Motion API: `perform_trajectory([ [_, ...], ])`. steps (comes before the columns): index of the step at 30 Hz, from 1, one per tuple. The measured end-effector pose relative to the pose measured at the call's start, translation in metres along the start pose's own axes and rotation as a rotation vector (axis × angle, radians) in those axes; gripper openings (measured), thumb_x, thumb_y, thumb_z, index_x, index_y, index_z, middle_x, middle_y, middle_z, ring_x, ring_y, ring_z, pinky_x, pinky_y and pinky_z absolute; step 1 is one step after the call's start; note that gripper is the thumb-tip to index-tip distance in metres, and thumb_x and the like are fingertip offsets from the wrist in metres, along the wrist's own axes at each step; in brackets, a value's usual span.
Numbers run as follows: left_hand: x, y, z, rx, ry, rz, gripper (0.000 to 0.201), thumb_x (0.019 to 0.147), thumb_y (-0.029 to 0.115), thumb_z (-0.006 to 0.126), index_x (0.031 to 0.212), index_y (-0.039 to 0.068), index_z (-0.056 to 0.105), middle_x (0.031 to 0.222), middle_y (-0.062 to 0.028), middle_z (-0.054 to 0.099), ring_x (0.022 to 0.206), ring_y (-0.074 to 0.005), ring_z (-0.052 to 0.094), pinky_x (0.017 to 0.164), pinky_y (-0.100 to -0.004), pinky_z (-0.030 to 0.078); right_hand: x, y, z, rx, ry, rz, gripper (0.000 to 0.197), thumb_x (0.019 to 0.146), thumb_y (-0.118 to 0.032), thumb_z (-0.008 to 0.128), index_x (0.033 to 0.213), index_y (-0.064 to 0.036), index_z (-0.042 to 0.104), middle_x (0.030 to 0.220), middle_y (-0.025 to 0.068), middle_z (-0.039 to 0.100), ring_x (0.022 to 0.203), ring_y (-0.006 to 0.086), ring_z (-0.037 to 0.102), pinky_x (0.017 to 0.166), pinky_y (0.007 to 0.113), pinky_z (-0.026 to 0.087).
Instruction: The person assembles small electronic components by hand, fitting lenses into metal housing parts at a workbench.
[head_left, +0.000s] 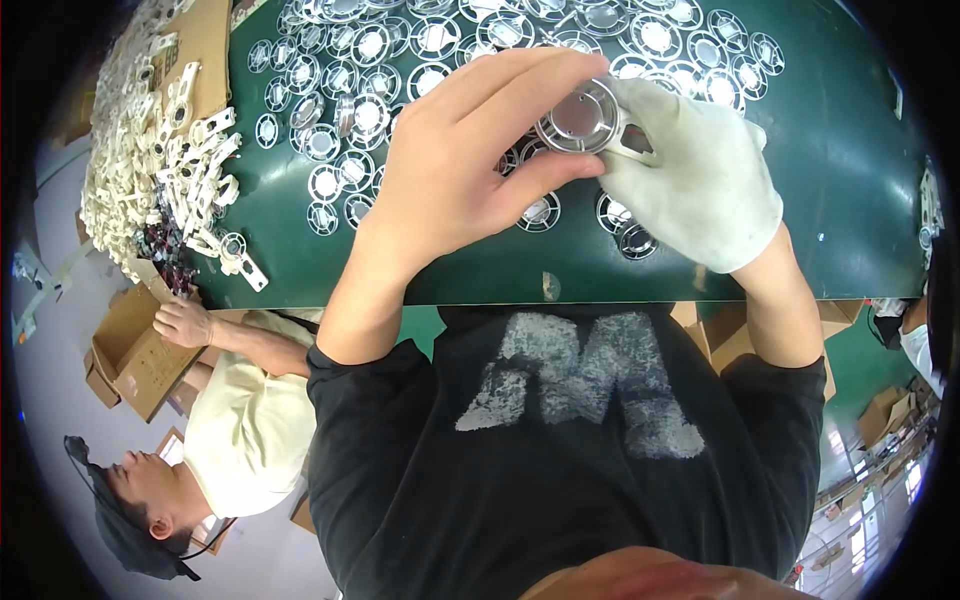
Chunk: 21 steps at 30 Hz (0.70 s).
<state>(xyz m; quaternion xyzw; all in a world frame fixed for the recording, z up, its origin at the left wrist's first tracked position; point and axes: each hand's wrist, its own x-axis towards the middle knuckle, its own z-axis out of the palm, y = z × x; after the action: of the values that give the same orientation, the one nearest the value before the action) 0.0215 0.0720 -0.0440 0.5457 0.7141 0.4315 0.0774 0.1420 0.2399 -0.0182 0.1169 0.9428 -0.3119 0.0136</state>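
Both of my hands are raised over the table, holding one part between them. It is a round silver ring cover [580, 120] with a disc at its centre, joined to a white plastic handle piece [636, 145]. My bare left hand [470, 150] curves around the ring, with fingertips at its upper rim and the thumb at its lower rim. On my right hand [690, 170] is a white glove; it is closed around the handle side, and its palm hides most of that piece. Several loose silver ring covers [370, 115] lie behind and under my hands.
A green table [480, 280] carries the spread of ring covers. At its left is a large heap of white plastic handle parts [190, 150] beside cardboard [200, 50]. A co-worker's hand [185, 322] rests near a cardboard box [140, 345] at the lower left.
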Motion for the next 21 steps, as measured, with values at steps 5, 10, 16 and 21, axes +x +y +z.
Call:
perform_trajectory([
  [5, 0.002, 0.001, -0.003, -0.083, -0.039, -0.01, 0.055, 0.073, 0.013, 0.084, 0.123, 0.001, 0.067, 0.119, -0.0101, 0.072, 0.106, -0.0262, 0.069, 0.093, -0.0334, 0.053, 0.002, 0.001, -0.003, 0.012, -0.001, -0.038, 0.032, 0.081, -0.022, 0.072, 0.108, -0.0065, 0.067, 0.078, 0.0148, 0.069, 0.072, 0.034, 0.069, 0.066, 0.038, 0.054],
  [10, 0.004, -0.001, -0.006, -0.11, -0.11, 0.146, 0.055, 0.078, 0.018, 0.08, 0.127, -0.001, 0.063, 0.125, -0.0115, 0.07, 0.109, -0.0286, 0.068, 0.095, -0.0342, 0.051, 0.007, 0.007, -0.024, 0.698, -0.51, 0.189, 0.033, 0.084, -0.024, 0.069, 0.106, 0.0003, 0.066, 0.073, 0.0077, 0.064, 0.065, 0.0164, 0.058, 0.062, 0.03, 0.047],
  [16, 0.007, -0.002, -0.005, -0.07, -0.116, 0.223, 0.061, 0.076, 0.017, 0.082, 0.13, -0.002, 0.061, 0.128, -0.0167, 0.068, 0.107, -0.0288, 0.067, 0.093, -0.0338, 0.051, 0.007, 0.001, -0.015, 0.666, -0.497, 0.273, 0.027, 0.089, -0.024, 0.066, 0.103, -0.0009, 0.069, 0.078, 0.0044, 0.064, 0.069, 0.0122, 0.057, 0.064, 0.028, 0.047],
  [21, -0.001, 0.009, 0.009, -0.693, 0.009, -0.141, 0.062, 0.075, 0.012, 0.084, 0.133, 0.002, 0.062, 0.117, -0.0117, 0.07, 0.101, -0.0228, 0.07, 0.088, -0.0319, 0.055, -0.001, -0.003, -0.002, 0.583, -0.149, 0.084, 0.028, 0.085, -0.028, 0.076, 0.097, -0.0035, 0.069, 0.078, 0.0094, 0.069, 0.071, 0.0213, 0.068, 0.066, 0.033, 0.052],
])
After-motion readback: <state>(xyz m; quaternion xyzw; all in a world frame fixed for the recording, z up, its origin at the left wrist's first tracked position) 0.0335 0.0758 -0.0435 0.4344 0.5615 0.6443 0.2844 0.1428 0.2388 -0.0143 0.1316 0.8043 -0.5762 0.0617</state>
